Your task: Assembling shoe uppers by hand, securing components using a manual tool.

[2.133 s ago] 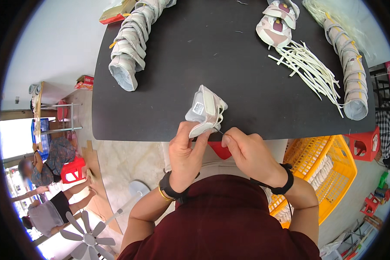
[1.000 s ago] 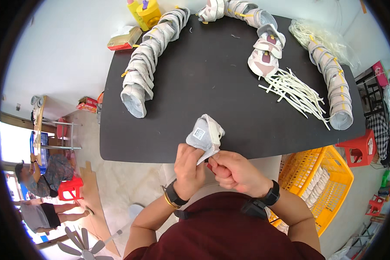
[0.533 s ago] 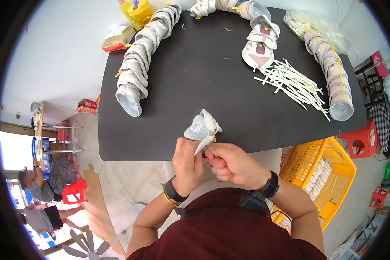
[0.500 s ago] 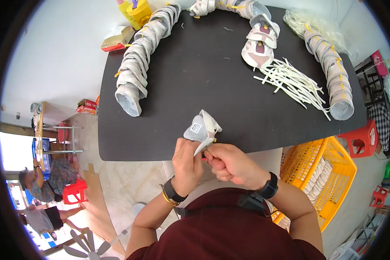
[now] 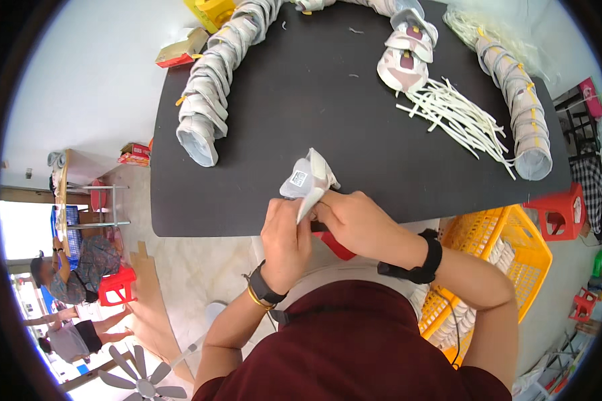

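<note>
A pale grey and white shoe upper (image 5: 320, 172) with a square white label on its lining is held over the near edge of the black table. My left hand (image 5: 286, 232) grips its lower left side, thumb and fingers closed on the material. My right hand (image 5: 358, 217) is closed against its right edge, the fingertips partly tucked behind the flap; a lace end in them cannot be made out. Farther off to the right lies a loose pile of white flat laces (image 5: 458, 120). Beside it, nested white and pink shoe uppers (image 5: 405, 70) form a row.
Long nested stacks of uppers line the table's left side (image 5: 207, 100) and right side (image 5: 520, 100). A yellow crate (image 5: 535, 257) holding more uppers stands low at my right, near a red stool (image 5: 563, 212). Other people (image 5: 80, 271) are at the far left.
Both hands and the upper have shifted slightly away from me. My right hand has moved up from beneath the upper to its right edge, its forearm turning over.
</note>
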Action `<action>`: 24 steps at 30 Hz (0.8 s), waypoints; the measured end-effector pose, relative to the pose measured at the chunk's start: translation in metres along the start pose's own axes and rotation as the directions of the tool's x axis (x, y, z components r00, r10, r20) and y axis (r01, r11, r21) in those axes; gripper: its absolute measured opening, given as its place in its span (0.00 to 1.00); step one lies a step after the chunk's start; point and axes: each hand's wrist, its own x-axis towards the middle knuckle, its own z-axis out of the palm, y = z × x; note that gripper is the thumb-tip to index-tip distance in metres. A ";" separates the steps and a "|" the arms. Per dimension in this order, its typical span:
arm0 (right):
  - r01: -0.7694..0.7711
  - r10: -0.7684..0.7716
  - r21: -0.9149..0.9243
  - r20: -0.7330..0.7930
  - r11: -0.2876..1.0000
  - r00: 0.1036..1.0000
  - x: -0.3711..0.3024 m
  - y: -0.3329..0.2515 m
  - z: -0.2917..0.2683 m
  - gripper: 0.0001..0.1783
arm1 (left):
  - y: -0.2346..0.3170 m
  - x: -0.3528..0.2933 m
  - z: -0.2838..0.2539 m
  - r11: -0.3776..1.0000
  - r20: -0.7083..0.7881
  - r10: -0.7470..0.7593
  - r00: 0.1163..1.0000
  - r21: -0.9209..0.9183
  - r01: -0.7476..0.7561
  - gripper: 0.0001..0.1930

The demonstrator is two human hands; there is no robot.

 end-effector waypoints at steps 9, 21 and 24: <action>-0.209 0.159 0.498 0.142 0.842 0.977 -0.052 -0.014 0.010 0.11 | -0.017 0.029 -0.025 0.591 0.199 -0.552 0.810 -0.592 0.548 0.10; 0.013 0.002 0.079 -0.197 0.997 0.980 -0.018 -0.011 -0.007 0.09 | 0.006 0.013 -0.020 0.589 0.207 -0.500 0.841 -0.630 0.505 0.11; 0.034 -0.025 0.039 -0.197 0.999 0.980 -0.016 -0.008 -0.006 0.09 | 0.008 0.012 -0.017 0.601 0.186 -0.492 0.851 -0.634 0.486 0.09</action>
